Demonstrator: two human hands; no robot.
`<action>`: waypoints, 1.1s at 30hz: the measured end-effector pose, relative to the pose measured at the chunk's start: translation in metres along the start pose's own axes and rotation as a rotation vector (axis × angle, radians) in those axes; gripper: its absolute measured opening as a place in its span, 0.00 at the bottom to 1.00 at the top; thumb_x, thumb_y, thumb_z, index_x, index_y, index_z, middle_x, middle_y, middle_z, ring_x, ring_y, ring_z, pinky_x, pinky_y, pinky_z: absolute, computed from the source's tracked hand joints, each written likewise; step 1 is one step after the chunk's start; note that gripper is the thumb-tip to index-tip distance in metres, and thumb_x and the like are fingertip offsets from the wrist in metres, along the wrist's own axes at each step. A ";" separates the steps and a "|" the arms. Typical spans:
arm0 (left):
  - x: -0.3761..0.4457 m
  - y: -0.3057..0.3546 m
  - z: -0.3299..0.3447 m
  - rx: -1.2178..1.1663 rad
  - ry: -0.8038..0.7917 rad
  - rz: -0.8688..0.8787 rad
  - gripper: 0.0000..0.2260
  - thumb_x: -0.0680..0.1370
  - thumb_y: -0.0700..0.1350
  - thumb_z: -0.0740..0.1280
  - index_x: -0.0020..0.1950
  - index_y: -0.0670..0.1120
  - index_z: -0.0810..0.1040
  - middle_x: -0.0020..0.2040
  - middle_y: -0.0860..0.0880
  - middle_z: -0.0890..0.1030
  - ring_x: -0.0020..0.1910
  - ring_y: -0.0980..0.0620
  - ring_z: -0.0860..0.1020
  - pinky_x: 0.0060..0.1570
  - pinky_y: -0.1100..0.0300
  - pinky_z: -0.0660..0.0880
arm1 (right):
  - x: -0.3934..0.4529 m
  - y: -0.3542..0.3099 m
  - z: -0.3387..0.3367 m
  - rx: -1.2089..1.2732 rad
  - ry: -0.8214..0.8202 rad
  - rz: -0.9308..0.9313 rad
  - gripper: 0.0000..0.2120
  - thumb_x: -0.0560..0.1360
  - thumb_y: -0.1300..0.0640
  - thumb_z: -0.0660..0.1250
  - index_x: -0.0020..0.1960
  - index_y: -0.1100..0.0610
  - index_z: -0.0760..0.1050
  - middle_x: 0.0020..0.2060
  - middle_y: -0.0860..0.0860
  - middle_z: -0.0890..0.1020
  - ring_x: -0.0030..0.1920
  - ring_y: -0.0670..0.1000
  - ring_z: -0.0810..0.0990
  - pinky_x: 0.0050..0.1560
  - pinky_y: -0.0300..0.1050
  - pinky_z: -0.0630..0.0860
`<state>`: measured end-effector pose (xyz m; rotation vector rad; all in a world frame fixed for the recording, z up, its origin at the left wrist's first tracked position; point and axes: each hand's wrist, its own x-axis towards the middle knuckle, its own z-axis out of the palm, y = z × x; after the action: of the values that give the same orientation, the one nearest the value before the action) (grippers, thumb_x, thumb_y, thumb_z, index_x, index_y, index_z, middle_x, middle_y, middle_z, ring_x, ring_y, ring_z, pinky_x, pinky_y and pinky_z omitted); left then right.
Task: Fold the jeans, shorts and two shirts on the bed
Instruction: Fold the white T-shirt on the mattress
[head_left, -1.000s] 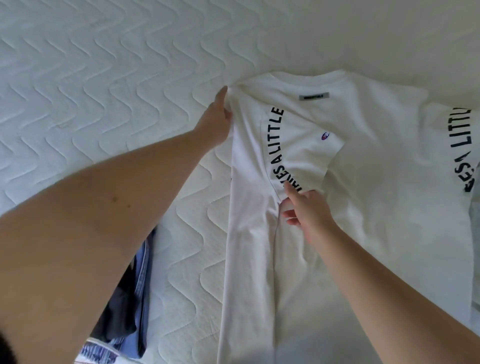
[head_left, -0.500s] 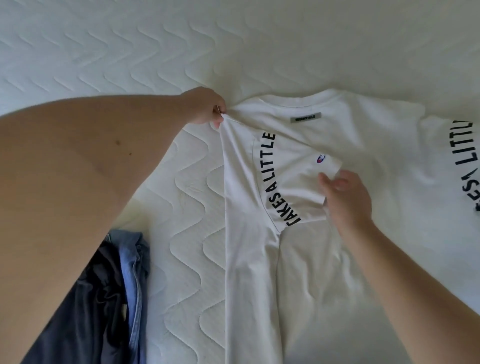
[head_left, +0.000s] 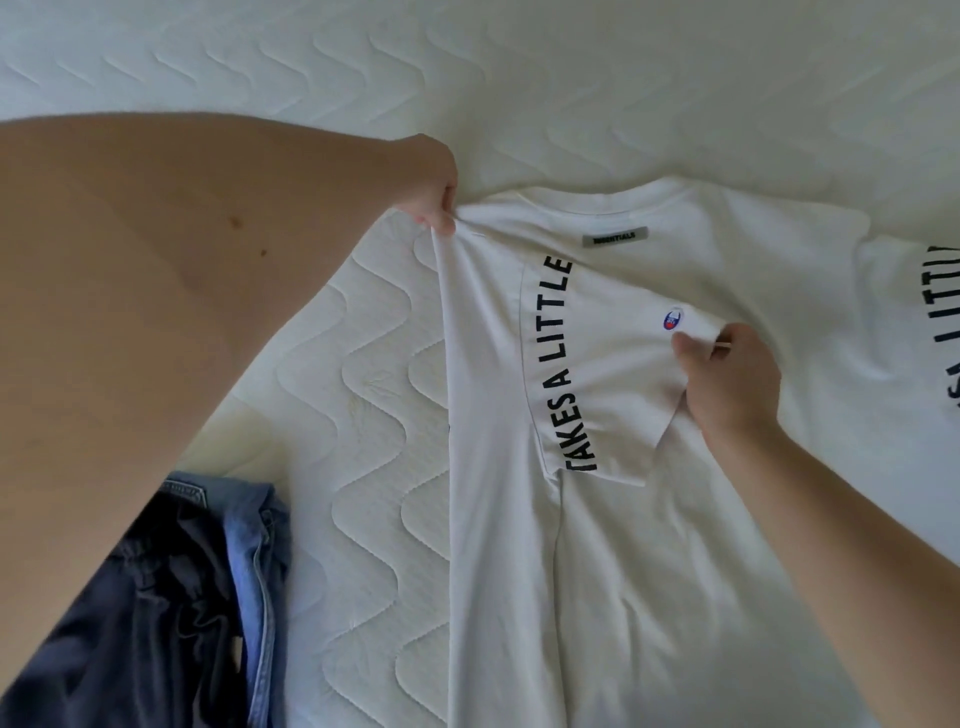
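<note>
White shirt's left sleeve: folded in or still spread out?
Folded in. The sleeve lies across the white shirt, its cuff pinched by the right hand.

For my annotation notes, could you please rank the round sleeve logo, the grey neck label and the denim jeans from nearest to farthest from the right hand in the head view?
From the right hand:
1. Round sleeve logo, just up-left of its fingertips.
2. Grey neck label, further up by the collar.
3. Denim jeans, far across at the lower left.

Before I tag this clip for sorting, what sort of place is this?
Probably a bedroom: a white quilted mattress fills the view, a white T-shirt is spread on it for folding, and jeans lie bunched beside it.
</note>
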<state>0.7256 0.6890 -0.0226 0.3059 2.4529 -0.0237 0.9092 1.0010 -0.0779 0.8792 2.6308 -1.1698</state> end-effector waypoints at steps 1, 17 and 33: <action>0.000 0.003 0.003 0.038 0.014 0.009 0.11 0.75 0.49 0.71 0.49 0.41 0.81 0.43 0.47 0.82 0.52 0.44 0.79 0.47 0.56 0.72 | -0.002 0.001 0.000 -0.024 -0.003 -0.015 0.11 0.77 0.50 0.67 0.45 0.58 0.71 0.37 0.50 0.75 0.41 0.54 0.72 0.40 0.43 0.61; -0.023 0.005 0.048 -0.680 0.436 -0.165 0.10 0.80 0.50 0.65 0.56 0.45 0.71 0.34 0.48 0.82 0.26 0.54 0.78 0.30 0.58 0.76 | -0.116 -0.005 0.023 -0.253 -0.108 -1.062 0.17 0.77 0.60 0.60 0.63 0.58 0.79 0.61 0.50 0.81 0.61 0.55 0.78 0.62 0.51 0.73; -0.091 0.055 0.133 -1.197 0.373 -0.480 0.07 0.78 0.47 0.69 0.50 0.47 0.73 0.49 0.46 0.80 0.44 0.46 0.82 0.42 0.51 0.82 | -0.166 0.020 0.047 -0.511 -0.202 -0.995 0.23 0.79 0.55 0.63 0.73 0.54 0.70 0.71 0.55 0.72 0.70 0.59 0.71 0.72 0.59 0.64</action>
<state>0.8883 0.7109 -0.0674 -0.8506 2.3503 1.3146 1.0520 0.9022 -0.0668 -0.6737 2.9656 -0.5396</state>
